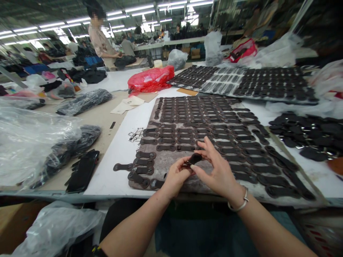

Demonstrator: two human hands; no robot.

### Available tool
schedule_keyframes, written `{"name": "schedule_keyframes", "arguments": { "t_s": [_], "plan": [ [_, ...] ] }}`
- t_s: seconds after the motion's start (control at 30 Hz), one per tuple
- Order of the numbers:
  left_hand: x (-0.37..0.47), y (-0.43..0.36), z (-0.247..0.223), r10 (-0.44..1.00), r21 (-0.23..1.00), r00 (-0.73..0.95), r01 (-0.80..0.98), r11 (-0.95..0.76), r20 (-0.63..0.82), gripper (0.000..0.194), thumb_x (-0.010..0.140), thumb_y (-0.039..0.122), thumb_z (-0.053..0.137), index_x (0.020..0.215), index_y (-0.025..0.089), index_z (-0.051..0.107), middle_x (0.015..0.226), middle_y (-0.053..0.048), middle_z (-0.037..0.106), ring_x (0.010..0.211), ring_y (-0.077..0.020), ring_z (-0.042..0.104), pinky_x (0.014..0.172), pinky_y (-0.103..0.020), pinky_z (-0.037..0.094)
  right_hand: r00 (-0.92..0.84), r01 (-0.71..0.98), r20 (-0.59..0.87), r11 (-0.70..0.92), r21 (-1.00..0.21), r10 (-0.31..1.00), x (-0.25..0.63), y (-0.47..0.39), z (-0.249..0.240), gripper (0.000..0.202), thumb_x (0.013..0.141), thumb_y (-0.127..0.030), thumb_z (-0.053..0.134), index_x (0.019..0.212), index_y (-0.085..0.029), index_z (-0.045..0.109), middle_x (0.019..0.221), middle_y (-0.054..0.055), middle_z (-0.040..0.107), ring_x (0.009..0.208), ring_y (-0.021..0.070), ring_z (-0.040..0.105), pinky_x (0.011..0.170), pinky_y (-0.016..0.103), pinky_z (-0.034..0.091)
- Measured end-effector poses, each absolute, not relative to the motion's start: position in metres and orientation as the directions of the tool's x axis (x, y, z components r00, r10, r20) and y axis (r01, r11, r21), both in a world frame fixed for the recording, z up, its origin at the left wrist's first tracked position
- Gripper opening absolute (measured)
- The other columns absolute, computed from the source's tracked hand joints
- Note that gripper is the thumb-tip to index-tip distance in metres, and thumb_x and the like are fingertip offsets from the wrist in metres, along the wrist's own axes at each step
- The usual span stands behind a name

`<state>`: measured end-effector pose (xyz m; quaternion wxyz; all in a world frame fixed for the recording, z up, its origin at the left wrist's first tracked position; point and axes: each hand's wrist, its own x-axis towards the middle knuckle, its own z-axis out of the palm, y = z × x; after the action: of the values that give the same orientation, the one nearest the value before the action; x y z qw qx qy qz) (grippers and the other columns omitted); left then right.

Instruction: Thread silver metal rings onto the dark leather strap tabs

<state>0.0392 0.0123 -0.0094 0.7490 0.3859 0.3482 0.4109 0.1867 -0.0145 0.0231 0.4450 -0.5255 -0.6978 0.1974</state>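
Note:
My left hand (179,175) and my right hand (218,171) meet over the near part of a grey board (166,162). Between them is a small dark leather tab (194,158), bent or folded, pinched by the fingers of both hands. A bit of metal seems to show at its left end, though it is too small to make out. Rows of flat dark leather tabs (184,138) with rounded ends cover much of the board around my hands. To the left, small metal buckles (136,134) lie in a loose pile on the white sheet.
A black phone (83,170) and a clear plastic bag (34,142) lie left. Finished-looking dark tabs with metal (313,134) are heaped right. Behind the board are a red plastic bag (151,79) and another board of tabs (273,85). A person (103,43) stands further back.

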Motion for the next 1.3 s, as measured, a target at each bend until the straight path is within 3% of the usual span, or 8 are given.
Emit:
{"name": "schedule_keyframes", "arguments": {
  "t_s": [0.1, 0.23, 0.4, 0.47, 0.6, 0.7, 0.93, 1.3],
  "plan": [
    [0.035, 0.015, -0.005, 0.868, 0.890, 0.475, -0.319, 0.325, -0.146, 0.035, 0.065, 0.023, 0.074, 0.099, 0.015, 0.068, 0.095, -0.007, 0.069, 0.087, -0.0175, 0.061, 0.083, -0.027, 0.042, -0.047, 0.494, 0.408, 0.376, -0.784, 0.912, 0.193, -0.014, 0.026, 0.080, 0.081, -0.020, 0.058, 0.146, -0.027, 0.012, 0.132, 0.011, 0.047, 0.104, 0.0213, 0.059, 0.092, 0.041, 0.049],
    [0.036, 0.015, -0.008, 0.864, 0.895, 0.467, -0.279, 0.348, -0.190, 0.024, 0.065, 0.027, 0.076, 0.084, 0.014, 0.071, 0.077, -0.003, 0.069, 0.071, -0.0124, 0.059, 0.073, -0.023, 0.042, -0.046, 0.459, 0.417, 0.391, -0.798, 0.908, 0.195, -0.013, 0.025, 0.074, 0.083, -0.019, 0.056, 0.145, -0.029, 0.017, 0.125, 0.009, 0.052, 0.095, 0.0183, 0.063, 0.088, 0.038, 0.052],
    [0.040, 0.011, -0.012, 0.896, 0.875, 0.407, -0.354, 0.332, -0.175, 0.018, 0.070, 0.026, 0.072, 0.083, 0.014, 0.071, 0.074, -0.002, 0.068, 0.070, -0.0113, 0.058, 0.073, -0.023, 0.042, 0.011, 0.446, 0.424, 0.375, -0.813, 0.905, 0.195, -0.011, 0.020, 0.071, 0.083, -0.023, 0.060, 0.144, -0.026, 0.022, 0.122, 0.008, 0.054, 0.106, 0.0205, 0.058, 0.093, 0.039, 0.049],
    [0.041, 0.011, -0.012, 0.905, 0.860, 0.387, -0.388, 0.331, -0.174, 0.018, 0.070, 0.025, 0.072, 0.084, 0.014, 0.071, 0.076, -0.003, 0.068, 0.072, -0.0117, 0.058, 0.075, -0.023, 0.042, 0.022, 0.479, 0.405, 0.346, -0.806, 0.914, 0.196, -0.010, 0.020, 0.067, 0.082, -0.027, 0.063, 0.141, -0.023, 0.032, 0.118, 0.009, 0.057, 0.105, 0.0215, 0.058, 0.091, 0.038, 0.050],
    [0.041, 0.012, -0.012, 0.918, 0.832, 0.350, -0.441, 0.336, -0.185, 0.018, 0.070, 0.024, 0.073, 0.085, 0.014, 0.071, 0.082, -0.004, 0.070, 0.078, -0.0127, 0.059, 0.080, -0.024, 0.042, 0.001, 0.550, 0.345, 0.288, -0.784, 0.939, 0.197, -0.008, 0.020, 0.043, 0.080, -0.031, 0.064, 0.120, -0.018, 0.059, 0.101, 0.008, 0.065, 0.084, 0.0194, 0.064, 0.077, 0.033, 0.056],
    [0.042, 0.012, -0.013, 0.915, 0.819, 0.346, -0.451, 0.355, -0.206, 0.019, 0.069, 0.024, 0.073, 0.085, 0.014, 0.071, 0.081, -0.004, 0.070, 0.077, -0.0129, 0.060, 0.080, -0.025, 0.043, 0.030, 0.572, 0.333, 0.257, -0.779, 0.943, 0.195, -0.007, 0.020, 0.031, 0.080, -0.031, 0.064, 0.109, -0.021, 0.067, 0.095, 0.006, 0.068, 0.081, 0.0196, 0.065, 0.076, 0.033, 0.055],
    [0.044, 0.010, -0.014, 0.905, 0.794, 0.341, -0.460, 0.396, -0.254, 0.022, 0.065, 0.026, 0.076, 0.082, 0.013, 0.072, 0.078, -0.004, 0.070, 0.071, -0.0120, 0.060, 0.076, -0.025, 0.044, 0.096, 0.542, 0.352, 0.247, -0.803, 0.931, 0.190, -0.006, 0.015, 0.023, 0.079, -0.030, 0.064, 0.101, -0.024, 0.071, 0.096, 0.004, 0.070, 0.088, 0.0213, 0.065, 0.079, 0.034, 0.054],
    [0.045, 0.009, -0.017, 0.902, 0.787, 0.330, -0.460, 0.411, -0.278, 0.020, 0.065, 0.026, 0.076, 0.079, 0.013, 0.072, 0.073, -0.003, 0.069, 0.067, -0.0106, 0.058, 0.071, -0.023, 0.043, 0.116, 0.553, 0.373, 0.252, -0.794, 0.921, 0.187, -0.004, 0.017, 0.018, 0.078, -0.028, 0.064, 0.093, -0.024, 0.073, 0.092, 0.004, 0.071, 0.084, 0.0210, 0.066, 0.078, 0.034, 0.055]
  ]
}}
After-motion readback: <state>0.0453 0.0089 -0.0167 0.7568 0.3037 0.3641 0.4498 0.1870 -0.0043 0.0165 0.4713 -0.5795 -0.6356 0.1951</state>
